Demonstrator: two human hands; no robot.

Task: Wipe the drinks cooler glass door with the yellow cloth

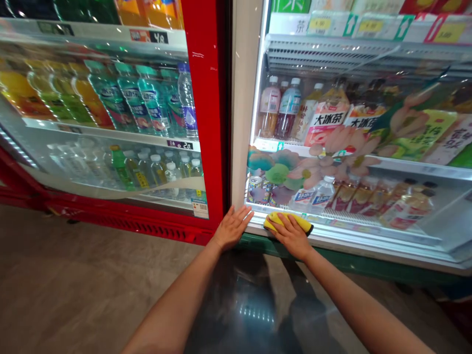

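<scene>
My right hand (pixel 291 236) presses a folded yellow microfibre cloth (pixel 283 221) against the bottom rail of a white-framed glass cooler door (pixel 342 235). The cloth's dark edge shows beyond my fingers. My left hand (pixel 232 227) lies flat with its fingers spread, holding nothing. Its fingertips touch the door's lower left corner, close to the white frame post (pixel 241 108). Bottled drinks stand behind the glass just above both hands.
A red-framed glass cooler (pixel 204 123) full of bottled drinks stands directly left of the white door. A green plinth (pixel 342 258) runs beneath the door. A polished stone floor (pixel 81 275) lies below, with reflections in front of the coolers.
</scene>
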